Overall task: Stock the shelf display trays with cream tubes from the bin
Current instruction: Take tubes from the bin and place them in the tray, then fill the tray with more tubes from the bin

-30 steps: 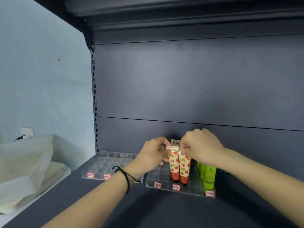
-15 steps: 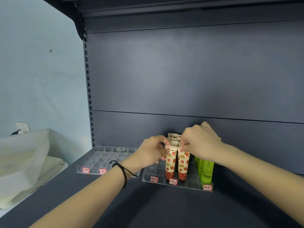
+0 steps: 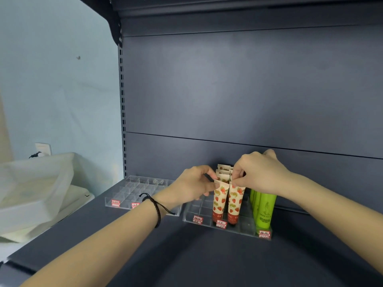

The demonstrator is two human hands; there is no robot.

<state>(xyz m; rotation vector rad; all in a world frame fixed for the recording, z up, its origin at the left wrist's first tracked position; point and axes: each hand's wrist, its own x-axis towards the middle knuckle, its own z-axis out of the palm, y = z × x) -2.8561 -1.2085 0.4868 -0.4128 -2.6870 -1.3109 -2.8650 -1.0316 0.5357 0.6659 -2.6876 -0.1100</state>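
The left hand [image 3: 194, 185] is curled, thumb and forefinger pinched on the flat crimped top of the left strawberry-print cream tube [image 3: 218, 200]. The right hand [image 3: 259, 175] is likewise closed, its fingertips nipped on the crimp of the neighbouring strawberry-print tube [image 3: 234, 204]. Both tubes are stood upright, cap-down and touching side by side, at the front of the clear divided display tray [image 3: 199, 206], with more of the same print lined up behind them. They are judged to be light, soft-walled plastic tubes. The body would be dented by a hard squeeze and the glossy skin may prove slippery, so the stiff crimp is the place to be held, as it is now, with the weight settled onto the rigid cap. Just beside them, at the right of the same tray, a row of green tubes [image 3: 264, 210] is stood. To the left, a second clear tray [image 3: 136, 188] is seen on the dark shelf [image 3: 207, 255] with no tubes in it. Further left a white bin [image 3: 31, 183] is seen, but its contents cannot be made out.
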